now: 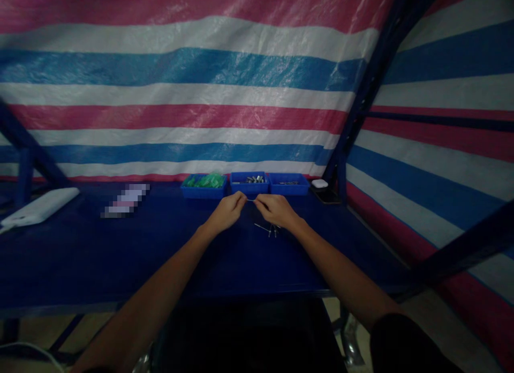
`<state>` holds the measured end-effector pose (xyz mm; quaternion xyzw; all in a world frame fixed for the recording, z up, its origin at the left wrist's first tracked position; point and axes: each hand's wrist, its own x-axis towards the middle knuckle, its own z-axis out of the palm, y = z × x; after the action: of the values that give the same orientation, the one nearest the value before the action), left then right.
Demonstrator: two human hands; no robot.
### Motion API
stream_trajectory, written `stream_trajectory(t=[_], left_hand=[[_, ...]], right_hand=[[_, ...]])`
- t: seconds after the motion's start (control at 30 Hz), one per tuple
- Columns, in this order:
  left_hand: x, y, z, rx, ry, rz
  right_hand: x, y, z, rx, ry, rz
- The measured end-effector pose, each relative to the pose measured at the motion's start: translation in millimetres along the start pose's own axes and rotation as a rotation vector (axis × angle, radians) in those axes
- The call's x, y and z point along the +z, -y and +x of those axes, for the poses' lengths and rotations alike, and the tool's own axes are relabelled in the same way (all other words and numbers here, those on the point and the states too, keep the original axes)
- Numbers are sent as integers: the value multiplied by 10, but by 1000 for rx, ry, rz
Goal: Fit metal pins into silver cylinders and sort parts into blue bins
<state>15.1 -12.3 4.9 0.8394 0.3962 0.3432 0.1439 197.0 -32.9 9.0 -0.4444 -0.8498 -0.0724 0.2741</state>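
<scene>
Grip in both hands is clenched at the fingertips: the left hand [228, 210] and the right hand [278, 209] are pinching a thin piece [251, 200] between them, just above the worktop [160, 255] as far as this view is telling. Its long axis is running from 9 o'clock to 3 o'clock, taking the far edge as 12, so neither hand is lying nearer to it. Its ends are hiding in the fingers. Several loose slender metal parts [270, 232] are resting at 5 o'clock from it, beside and partly behind the right hand, which is sitting nearer to them; one is pointing from 10 toward 4 o'clock. Beyond the hands, the middle blue bin [249, 190] is standing at 12 o'clock, holding metal cylinders [255, 179], with the green-filled bin [204, 193] waiting toward 10 and another blue bin [288, 190] toward 2.
</scene>
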Motion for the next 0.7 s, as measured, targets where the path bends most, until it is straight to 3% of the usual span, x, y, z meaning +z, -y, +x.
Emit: stream_trajectory(t=[0.23, 0.33, 0.4, 0.5, 0.6, 0.7], left_hand=[[-10, -46, -15, -21, -47, -44], [19, -31, -27, -24, 2, -77], [51, -18, -44, -10, 95, -85], [99, -22, -85, 73, 236, -9], [129, -47, -126, 195, 349, 94], [154, -49, -144, 246, 432, 130]], right_hand=[[-38, 87, -4, -102, -73, -79], [-105, 36, 26, -136, -144, -132], [-160, -99, 62, -27, -230, -180], [-202, -417, 102, 307, -333, -266], [-169, -683, 86, 542, -269, -326], [-115, -675, 5, 553, -168, -292]])
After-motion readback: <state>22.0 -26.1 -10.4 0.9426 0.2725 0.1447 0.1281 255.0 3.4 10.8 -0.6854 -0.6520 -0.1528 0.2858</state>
